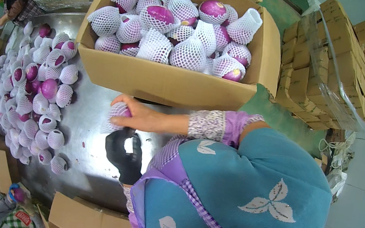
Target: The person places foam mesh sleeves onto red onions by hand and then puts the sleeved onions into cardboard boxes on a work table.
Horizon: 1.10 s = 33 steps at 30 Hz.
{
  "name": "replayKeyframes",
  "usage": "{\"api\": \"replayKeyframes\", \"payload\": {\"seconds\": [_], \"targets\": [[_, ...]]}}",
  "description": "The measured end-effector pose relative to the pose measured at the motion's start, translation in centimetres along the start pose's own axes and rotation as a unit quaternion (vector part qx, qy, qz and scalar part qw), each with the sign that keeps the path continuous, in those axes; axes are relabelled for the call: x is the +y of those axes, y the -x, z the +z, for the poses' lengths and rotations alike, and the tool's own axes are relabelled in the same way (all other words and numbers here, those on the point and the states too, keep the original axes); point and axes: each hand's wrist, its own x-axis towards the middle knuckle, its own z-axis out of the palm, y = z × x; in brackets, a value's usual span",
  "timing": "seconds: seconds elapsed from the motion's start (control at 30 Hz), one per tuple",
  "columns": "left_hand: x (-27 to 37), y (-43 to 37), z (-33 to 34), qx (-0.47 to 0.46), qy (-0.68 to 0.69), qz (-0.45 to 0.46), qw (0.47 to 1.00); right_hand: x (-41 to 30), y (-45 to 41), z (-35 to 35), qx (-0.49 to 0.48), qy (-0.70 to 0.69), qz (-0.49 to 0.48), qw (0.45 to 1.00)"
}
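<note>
My right hand (131,114) is bare and grips a red onion in a white foam net (117,113) just above the steel table (87,156). Purple skin shows under my fingers, and the loose end of the net hangs towards me. My left hand (121,158) wears a black glove and is right beside that onion. Its thumb and fingers curve apart, with bright tabletop visible in the gap; whether the fingertips touch the net is unclear. Beyond my right forearm, a cardboard box (166,82) holds many netted red onions (154,45), some with purple tops bare.
A large heap of netted onions (41,103) covers the table's far side. Open cartons (86,221) line the near-left edge. Wrapped stacks of boxes (321,72) stand at right. One co-worker (21,210) holds an onion at lower left; another person (18,8) is at upper left.
</note>
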Motion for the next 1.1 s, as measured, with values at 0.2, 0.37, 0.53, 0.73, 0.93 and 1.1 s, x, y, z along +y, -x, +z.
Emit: {"api": "replayKeyframes", "payload": {"seconds": [0.2, 0.37, 0.53, 0.73, 0.93, 1.1], "targets": [[-1.0, -0.7, 1.1, 0.033, 0.140, -0.038, 0.989, -9.6, 2.0, -8.6, 0.161, -0.022, -0.079, 0.984], [-7.5, -0.7, 1.5, 0.051, 0.133, -0.143, 0.979, -14.2, -6.9, -18.9, 0.293, 0.152, -0.182, 0.926], [-16.0, 2.8, 1.5, 0.141, 0.125, -0.235, 0.954, -13.5, -17.4, -27.9, 0.333, 0.506, -0.232, 0.762], [-22.7, 5.2, -1.8, 0.149, -0.166, -0.307, 0.925, -8.5, -20.1, -34.8, 0.262, 0.780, -0.150, 0.549], [-31.4, 1.4, -5.2, 0.158, -0.352, -0.377, 0.842, -15.2, -12.7, -18.3, 0.145, 0.651, -0.288, 0.687], [-37.9, 0.1, -7.2, 0.212, -0.258, -0.475, 0.814, -15.9, -3.7, -5.9, -0.014, 0.498, -0.267, 0.825]]}}
